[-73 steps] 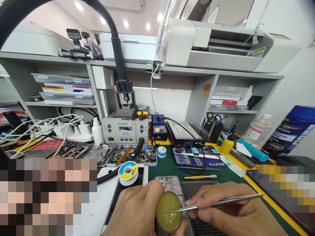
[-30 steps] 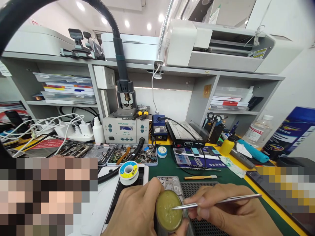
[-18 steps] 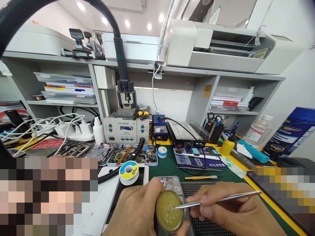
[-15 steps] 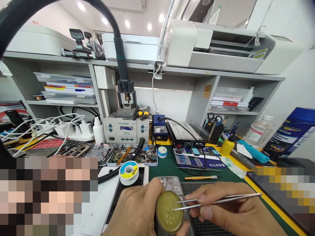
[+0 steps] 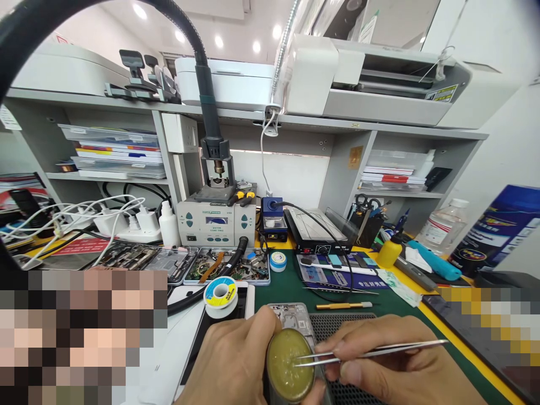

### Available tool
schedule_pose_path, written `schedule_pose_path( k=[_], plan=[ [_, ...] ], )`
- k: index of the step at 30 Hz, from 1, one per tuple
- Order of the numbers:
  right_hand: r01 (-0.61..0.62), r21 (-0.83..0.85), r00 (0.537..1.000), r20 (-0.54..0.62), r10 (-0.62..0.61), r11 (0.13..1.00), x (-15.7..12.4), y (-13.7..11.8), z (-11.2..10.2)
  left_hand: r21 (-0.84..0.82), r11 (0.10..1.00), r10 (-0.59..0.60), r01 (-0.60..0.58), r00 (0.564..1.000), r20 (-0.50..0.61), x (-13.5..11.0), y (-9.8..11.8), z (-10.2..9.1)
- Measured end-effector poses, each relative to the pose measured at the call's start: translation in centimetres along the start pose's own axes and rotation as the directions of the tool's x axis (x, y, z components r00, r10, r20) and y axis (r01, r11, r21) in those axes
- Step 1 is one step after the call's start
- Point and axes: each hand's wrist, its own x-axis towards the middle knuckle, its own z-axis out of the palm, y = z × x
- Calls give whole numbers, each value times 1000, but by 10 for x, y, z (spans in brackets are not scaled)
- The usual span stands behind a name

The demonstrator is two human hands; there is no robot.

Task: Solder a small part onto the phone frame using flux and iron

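My left hand (image 5: 234,357) is closed round a small round tin (image 5: 287,379) filled with yellow-green paste, tilted so its open face shows. In my right hand (image 5: 379,360) is a pair of metal tweezers (image 5: 371,351), held between thumb and fingers. Their two tips, slightly apart, reach over the tin and appear to touch the paste; how deep they go I cannot tell. Behind the tin lies a grey phone frame (image 5: 295,318), partly covered by the tin and my left hand. A dark perforated mat (image 5: 341,323) shows beneath my right hand.
A solder wire spool (image 5: 221,297) stands left of the phone frame. Beyond it is a tray of circuit boards (image 5: 257,273) with a black hose across it. A gold-handled tool (image 5: 343,306) lies behind the mat. A hot-air station (image 5: 217,222) stands at the back.
The tweezer tips have shifted slightly down and left over the paste and drawn closer together. My left hand keeps hold of the tin almost unmoved.
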Motion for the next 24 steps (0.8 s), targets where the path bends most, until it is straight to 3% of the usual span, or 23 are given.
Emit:
schedule_pose_path(
  k=[7, 15, 20, 24],
  plan=[
    [-3, 17, 994, -112, 5, 1000, 1, -2, 10, -6, 1000, -8, 8, 1000, -1, 0, 3, -2],
    [34, 66, 993, -117, -26, 997, 3, -2, 13, 1, 1000, 14, -13, 1000, -18, 0, 1, -1],
    [32, 101, 998, -61, -26, 994, 4, -3, 13, 11, 1000, 21, -20, 1000, -15, 0, 0, -1],
    [12, 118, 994, -109, 0, 993, 3, -2, 16, 10, 1000, 13, -13, 1000, -6, -1, 0, 0]
  ],
)
